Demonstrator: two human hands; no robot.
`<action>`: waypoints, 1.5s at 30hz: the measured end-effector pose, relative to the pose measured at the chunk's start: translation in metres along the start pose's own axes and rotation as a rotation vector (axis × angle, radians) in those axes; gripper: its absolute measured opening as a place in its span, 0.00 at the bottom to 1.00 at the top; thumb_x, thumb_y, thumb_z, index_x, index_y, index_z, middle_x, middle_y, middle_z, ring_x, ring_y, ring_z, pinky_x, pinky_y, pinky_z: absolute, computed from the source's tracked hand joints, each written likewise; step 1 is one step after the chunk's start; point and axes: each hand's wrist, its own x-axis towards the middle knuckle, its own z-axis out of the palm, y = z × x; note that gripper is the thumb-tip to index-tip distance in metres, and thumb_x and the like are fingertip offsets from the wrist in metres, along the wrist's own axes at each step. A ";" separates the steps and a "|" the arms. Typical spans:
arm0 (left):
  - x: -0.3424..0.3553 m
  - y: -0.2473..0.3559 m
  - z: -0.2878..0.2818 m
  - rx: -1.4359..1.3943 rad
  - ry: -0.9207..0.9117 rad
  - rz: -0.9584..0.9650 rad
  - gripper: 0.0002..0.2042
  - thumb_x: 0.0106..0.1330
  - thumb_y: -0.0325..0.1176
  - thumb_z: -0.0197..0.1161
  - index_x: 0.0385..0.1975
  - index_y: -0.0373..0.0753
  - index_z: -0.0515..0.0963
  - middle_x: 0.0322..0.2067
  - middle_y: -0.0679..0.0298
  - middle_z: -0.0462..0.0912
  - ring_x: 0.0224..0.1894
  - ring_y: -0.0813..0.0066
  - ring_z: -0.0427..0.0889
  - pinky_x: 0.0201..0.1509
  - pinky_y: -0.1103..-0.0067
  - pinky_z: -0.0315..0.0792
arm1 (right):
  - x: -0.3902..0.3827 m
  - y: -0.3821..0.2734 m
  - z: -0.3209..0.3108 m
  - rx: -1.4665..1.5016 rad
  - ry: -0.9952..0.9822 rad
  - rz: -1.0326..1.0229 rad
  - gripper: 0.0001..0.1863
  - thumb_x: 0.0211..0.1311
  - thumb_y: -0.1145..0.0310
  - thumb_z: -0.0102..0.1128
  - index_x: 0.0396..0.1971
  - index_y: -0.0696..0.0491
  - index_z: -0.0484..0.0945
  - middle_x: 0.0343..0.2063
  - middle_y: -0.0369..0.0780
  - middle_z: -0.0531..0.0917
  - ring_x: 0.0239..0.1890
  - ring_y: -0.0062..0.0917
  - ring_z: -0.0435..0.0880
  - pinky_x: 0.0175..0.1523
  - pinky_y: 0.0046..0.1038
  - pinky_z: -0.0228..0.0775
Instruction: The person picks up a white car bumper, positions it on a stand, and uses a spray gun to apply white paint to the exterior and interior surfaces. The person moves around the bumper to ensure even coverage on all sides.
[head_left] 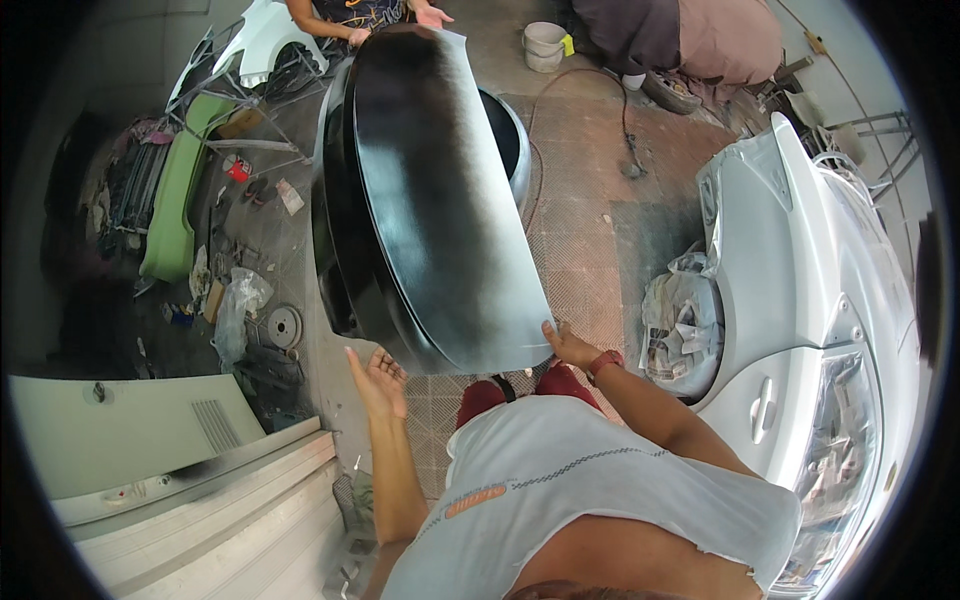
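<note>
Left hand [382, 385] open, empty beside the dark panel [430, 200], right hand [570, 346] half-curled at its near-right corner, grip unclear; best support both near corners evenly.

Curved car panel [440, 200]: glossy black at left, faded to pale silver at right; positioned lengthwise, far end angled left.

A white shirt [585, 430] is worn (red wristband [605, 362], too).
</note>
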 end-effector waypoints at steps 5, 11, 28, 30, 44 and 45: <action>-0.008 -0.009 0.005 -0.014 -0.043 -0.005 0.37 0.71 0.76 0.49 0.41 0.40 0.77 0.32 0.70 0.73 0.35 0.78 0.71 0.41 0.81 0.68 | 0.001 0.013 -0.001 0.044 -0.015 0.078 0.75 0.60 0.13 0.36 0.76 0.73 0.31 0.61 0.65 0.74 0.39 0.38 0.91 0.42 0.36 0.84; -0.027 -0.008 0.017 0.004 -0.060 0.031 0.36 0.71 0.75 0.49 0.42 0.39 0.78 0.33 0.69 0.74 0.36 0.78 0.72 0.43 0.81 0.68 | -0.016 0.024 0.001 0.135 -0.018 0.067 0.73 0.62 0.14 0.37 0.76 0.73 0.33 0.65 0.67 0.71 0.52 0.44 0.87 0.53 0.41 0.83; -0.030 0.006 0.020 0.049 -0.066 0.080 0.35 0.71 0.73 0.53 0.41 0.40 0.79 0.35 0.70 0.75 0.37 0.78 0.71 0.45 0.81 0.66 | -0.005 0.056 0.015 0.131 -0.116 0.040 0.71 0.66 0.18 0.35 0.73 0.80 0.39 0.72 0.69 0.60 0.77 0.54 0.61 0.78 0.38 0.56; -0.028 -0.002 0.015 0.050 -0.025 0.046 0.34 0.71 0.73 0.53 0.41 0.41 0.79 0.35 0.70 0.75 0.37 0.78 0.71 0.45 0.81 0.66 | 0.014 0.071 0.027 0.023 0.007 -0.034 0.71 0.65 0.17 0.37 0.71 0.82 0.40 0.68 0.70 0.64 0.72 0.54 0.68 0.74 0.39 0.64; -0.017 -0.013 -0.007 0.151 0.021 0.048 0.33 0.70 0.74 0.54 0.40 0.43 0.77 0.34 0.71 0.73 0.37 0.79 0.70 0.44 0.80 0.65 | 0.024 0.068 0.031 -0.025 -0.032 -0.033 0.71 0.64 0.17 0.40 0.65 0.83 0.46 0.54 0.67 0.77 0.49 0.44 0.87 0.57 0.38 0.79; -0.017 -0.013 -0.008 0.153 0.020 0.046 0.33 0.70 0.74 0.54 0.40 0.43 0.77 0.34 0.71 0.73 0.37 0.78 0.70 0.44 0.80 0.65 | 0.026 0.069 0.032 -0.051 0.002 -0.015 0.70 0.64 0.17 0.40 0.65 0.83 0.46 0.53 0.67 0.78 0.48 0.44 0.87 0.57 0.38 0.79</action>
